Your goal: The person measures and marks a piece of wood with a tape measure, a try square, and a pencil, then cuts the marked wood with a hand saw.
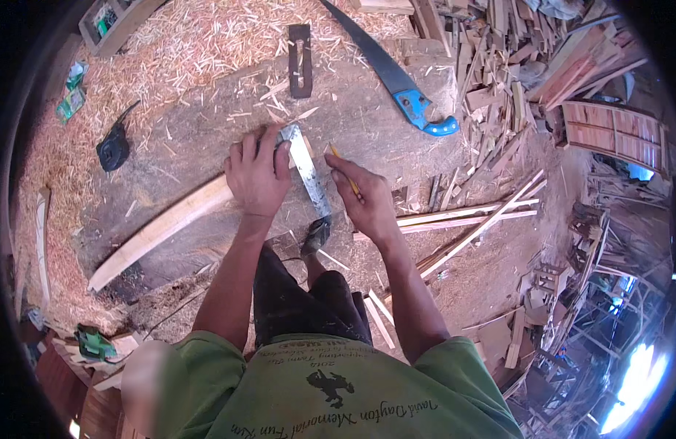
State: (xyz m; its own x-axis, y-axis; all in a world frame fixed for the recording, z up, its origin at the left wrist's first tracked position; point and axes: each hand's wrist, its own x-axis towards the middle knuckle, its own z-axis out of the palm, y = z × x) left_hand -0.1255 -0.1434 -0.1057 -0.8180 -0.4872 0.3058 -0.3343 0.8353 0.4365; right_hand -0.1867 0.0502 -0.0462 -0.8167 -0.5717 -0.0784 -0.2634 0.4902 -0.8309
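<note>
My left hand [257,172] presses down over the upper end of a long, curved, pale wooden piece [169,219]. Its fingertips and thumb rest against a steel square [306,168], whose blade lies across the end of the wood and points toward my body. Between the fingers of my right hand [363,196] is a yellow pencil [335,151], its upper end just right of the square. The part of the wood beneath my left hand is hidden.
A handsaw with a blue handle [418,110] lies beyond my right hand. Near the wood are a dark slotted block [300,62] and a black tape measure [113,148]. Thin wooden strips [469,217] lie at right; shavings [199,44] and offcuts [499,80] cover the ground beyond.
</note>
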